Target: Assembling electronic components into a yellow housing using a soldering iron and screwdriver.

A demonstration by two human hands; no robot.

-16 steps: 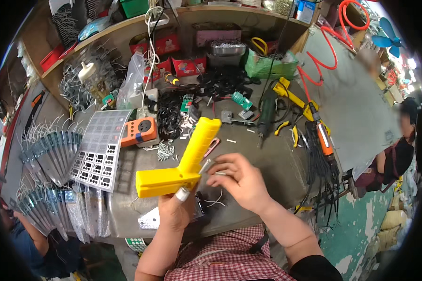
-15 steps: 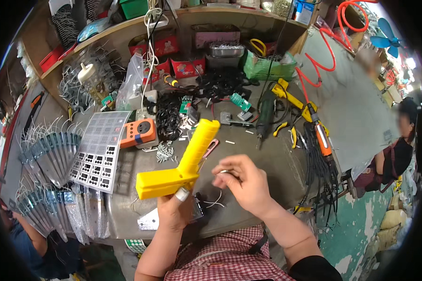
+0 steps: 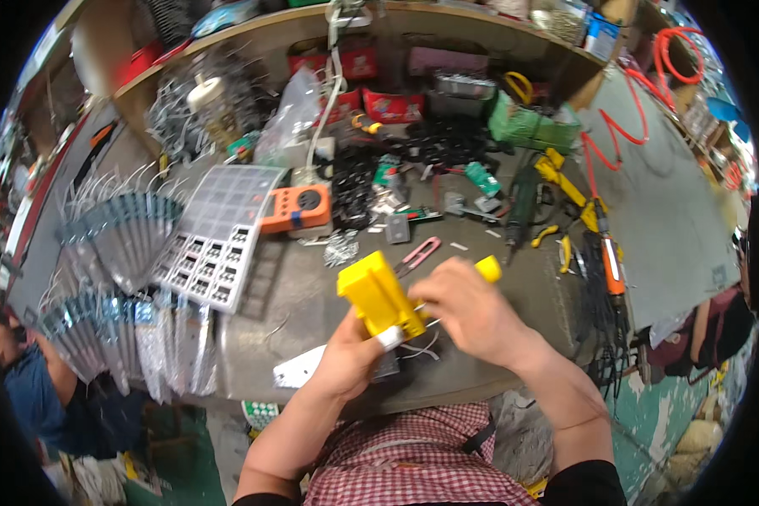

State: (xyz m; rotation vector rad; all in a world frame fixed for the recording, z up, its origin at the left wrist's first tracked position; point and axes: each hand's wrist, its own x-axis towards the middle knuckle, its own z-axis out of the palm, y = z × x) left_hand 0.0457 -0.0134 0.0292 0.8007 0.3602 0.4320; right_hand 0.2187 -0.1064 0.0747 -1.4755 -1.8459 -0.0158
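Observation:
My left hand grips a yellow gun-shaped plastic housing by its wide end, above the bench. A white wrap covers the tip of my left thumb. Over the housing's handle, whose round end sticks out beyond the knuckles, is my right hand. Its fingers are bent and closed beside the housing; what they pinch is hidden. A thin white wire shows below the fingers. Behind the housing, pink-handled snips lie on the bench, and a white plate is by my left wrist.
An orange meter and a label sheet lie left, near fanned wired strips. Black cables, green circuit boards and red boxes fill the back. Rightward are a green power tool and an orange screwdriver.
The housing has turned, its handle swinging from upward to rightward. My right hand has closed in from beside it to over the handle. The whole view has shifted.

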